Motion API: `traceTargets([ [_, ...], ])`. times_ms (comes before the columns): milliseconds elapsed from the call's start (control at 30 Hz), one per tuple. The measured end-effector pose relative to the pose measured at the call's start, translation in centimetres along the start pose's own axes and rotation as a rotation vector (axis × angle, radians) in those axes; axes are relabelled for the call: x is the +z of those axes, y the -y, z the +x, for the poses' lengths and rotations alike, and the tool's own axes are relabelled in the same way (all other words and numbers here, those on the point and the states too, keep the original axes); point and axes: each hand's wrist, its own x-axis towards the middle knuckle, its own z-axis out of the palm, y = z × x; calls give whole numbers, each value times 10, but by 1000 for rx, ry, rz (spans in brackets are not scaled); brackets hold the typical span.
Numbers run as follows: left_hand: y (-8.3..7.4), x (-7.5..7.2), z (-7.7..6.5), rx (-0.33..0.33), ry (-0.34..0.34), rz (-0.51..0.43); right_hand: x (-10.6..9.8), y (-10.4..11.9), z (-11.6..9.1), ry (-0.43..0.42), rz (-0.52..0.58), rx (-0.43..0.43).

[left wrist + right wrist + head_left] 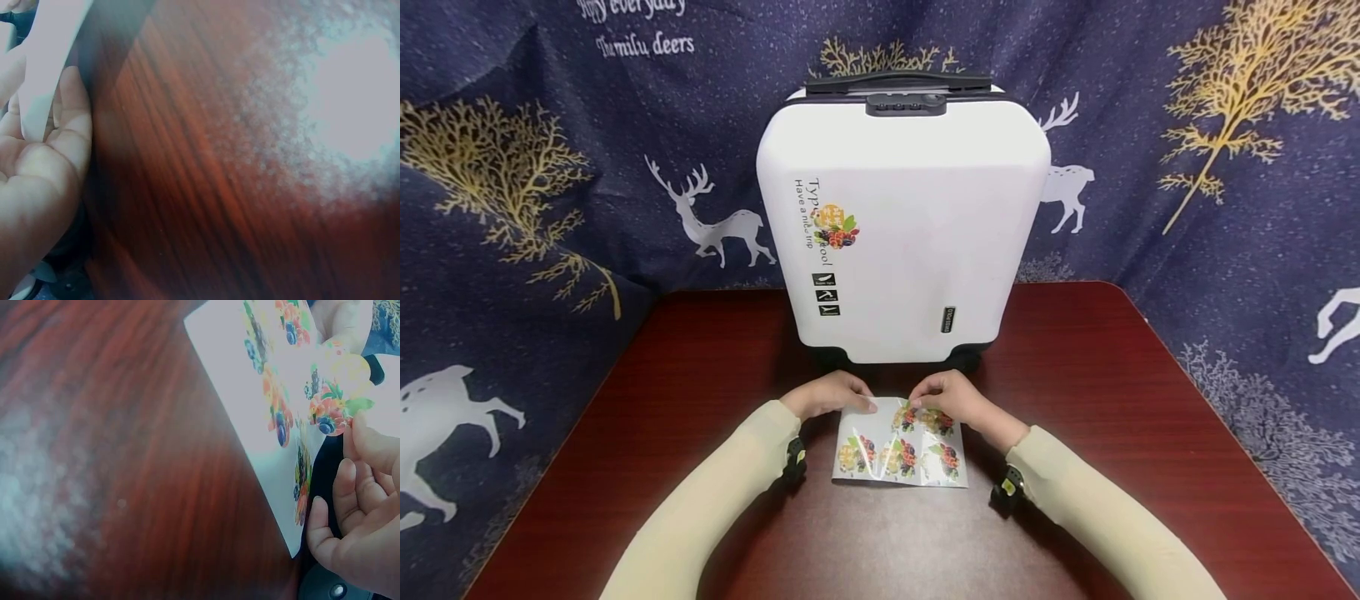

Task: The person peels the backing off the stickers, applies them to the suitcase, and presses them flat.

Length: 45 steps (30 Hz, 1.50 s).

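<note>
While the left hand [829, 394] pinches the upper left corner of a glossy white rectangular sheet with fruit-cluster prints [868, 421], head view shows the right hand [955, 400] pinching a multicoloured fruit-cluster sticker [904, 417] at the sheet's top edge. Sheet lies over a dark red wood-grain table [715, 367], just in front of an upright white hard-shell suitcase [917, 225]. One yellow-and-red fruit decal [837, 227] sits on the suitcase front, overlapping black lettering [800, 212].

Left wrist view: sheet nearly edge-on, between the thumb and curled fingers of the left hand.

Right wrist view: thumb and forefinger of the right hand pressed together on the sticker near its green leaf; other fingers loosely bent beside the sheet. Whether the sticker is fully detached, cannot tell.
</note>
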Motion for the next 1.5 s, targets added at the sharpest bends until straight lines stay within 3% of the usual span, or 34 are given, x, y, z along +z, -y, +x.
traceTargets([
  [1500, 1, 1, 2, 18, -16, 8, -5, -9, -5, -15, 121, 101],
])
